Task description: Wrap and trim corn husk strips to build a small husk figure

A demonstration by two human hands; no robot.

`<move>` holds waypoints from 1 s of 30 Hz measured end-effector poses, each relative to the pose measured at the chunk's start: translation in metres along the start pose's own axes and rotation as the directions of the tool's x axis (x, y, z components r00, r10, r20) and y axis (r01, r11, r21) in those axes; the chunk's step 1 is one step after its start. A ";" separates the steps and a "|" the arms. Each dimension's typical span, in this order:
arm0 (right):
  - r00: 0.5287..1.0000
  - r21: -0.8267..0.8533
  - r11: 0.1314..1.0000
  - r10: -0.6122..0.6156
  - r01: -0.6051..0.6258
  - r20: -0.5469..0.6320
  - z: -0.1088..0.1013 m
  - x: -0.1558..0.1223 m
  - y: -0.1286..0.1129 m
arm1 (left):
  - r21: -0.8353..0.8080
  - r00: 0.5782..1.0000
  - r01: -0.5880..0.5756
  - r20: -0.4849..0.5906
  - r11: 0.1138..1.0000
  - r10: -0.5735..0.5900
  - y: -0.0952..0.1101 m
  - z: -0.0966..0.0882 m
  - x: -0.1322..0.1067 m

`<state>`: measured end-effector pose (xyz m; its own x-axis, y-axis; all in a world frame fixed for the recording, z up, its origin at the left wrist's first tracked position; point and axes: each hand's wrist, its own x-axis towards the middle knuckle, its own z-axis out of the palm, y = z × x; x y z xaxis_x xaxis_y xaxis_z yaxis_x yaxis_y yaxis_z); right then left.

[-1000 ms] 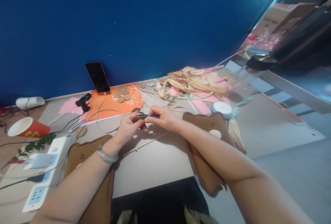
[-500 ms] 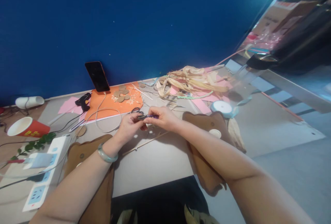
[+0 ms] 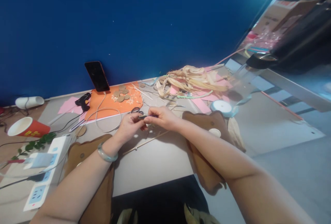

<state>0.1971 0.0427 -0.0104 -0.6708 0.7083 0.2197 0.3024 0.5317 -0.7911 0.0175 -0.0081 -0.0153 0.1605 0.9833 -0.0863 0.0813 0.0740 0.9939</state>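
My left hand [image 3: 130, 125] and my right hand [image 3: 162, 118] meet above the grey table [image 3: 155, 162], fingers pinched together. Between them they hold a small thin dark tool [image 3: 143, 116] with a purple part; I cannot make out what it is. A jade bangle [image 3: 107, 155] circles my left wrist. A thin wooden stick [image 3: 144, 143] lies on the table just under the hands. Small scissors [image 3: 135, 110] rest just beyond my left fingers.
A phone [image 3: 97, 76] leans on the blue wall behind an orange sheet [image 3: 113, 101] with brown discs [image 3: 122, 94]. Dried husk strips [image 3: 191, 81] pile at the back right beside a ribbon roll [image 3: 221, 108]. A glue gun [image 3: 83, 102], red cup [image 3: 27, 127] and power strip [image 3: 45, 172] lie left.
Both hands stay pinched on the small tool. The right fingers have slid in to cover its purple part; otherwise almost nothing has moved.
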 end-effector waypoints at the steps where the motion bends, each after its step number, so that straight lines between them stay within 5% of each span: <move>1: 1.000 0.010 1.000 0.005 -0.005 0.015 -0.001 0.000 0.000 | 0.001 1.000 0.016 0.013 1.000 -0.016 -0.001 0.000 0.000; 11: 0.970 0.245 0.960 0.080 -0.138 0.231 -0.025 0.005 0.015 | 0.198 0.978 0.112 0.154 0.974 -0.143 0.008 -0.016 0.000; 18: 0.974 0.432 0.873 0.212 -0.224 0.076 -0.030 0.005 0.011 | -0.018 0.993 0.093 -0.072 0.996 -0.094 0.012 -0.012 0.002; 30: 0.987 0.352 0.924 0.118 -0.149 0.109 -0.011 0.008 0.019 | -0.129 0.998 0.059 0.022 0.990 -0.056 0.000 -0.007 0.006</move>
<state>0.2051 0.0638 -0.0172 -0.7001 0.7114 0.0617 0.1407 0.2221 -0.9648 0.0114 -0.0007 -0.0149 0.1768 0.9737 -0.1435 -0.0374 0.1524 0.9876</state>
